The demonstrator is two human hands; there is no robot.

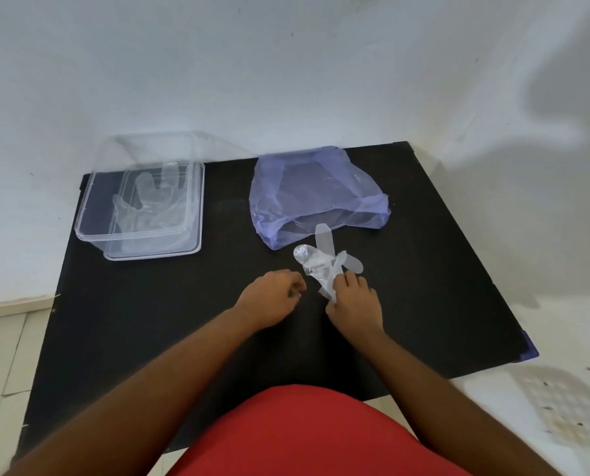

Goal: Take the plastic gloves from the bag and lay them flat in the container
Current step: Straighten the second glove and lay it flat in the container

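A clear plastic glove [321, 261] lies crumpled on the black table [190, 304], just in front of the mouth of the pale purple plastic bag [315, 194]. My right hand [353, 304] pinches the glove's cuff end, its fingers spread away toward the bag. My left hand [269, 297] rests loosely curled on the table just left of the glove, with nothing visible in it. The clear container [142, 214] stands at the table's back left with at least one clear glove [152, 190] lying inside.
The container's clear lid [170, 149] stands open behind it against the pale wall. The table's right edge drops to a white floor with a drain cover [561, 407]. My red clothing [307, 438] fills the bottom of the view.
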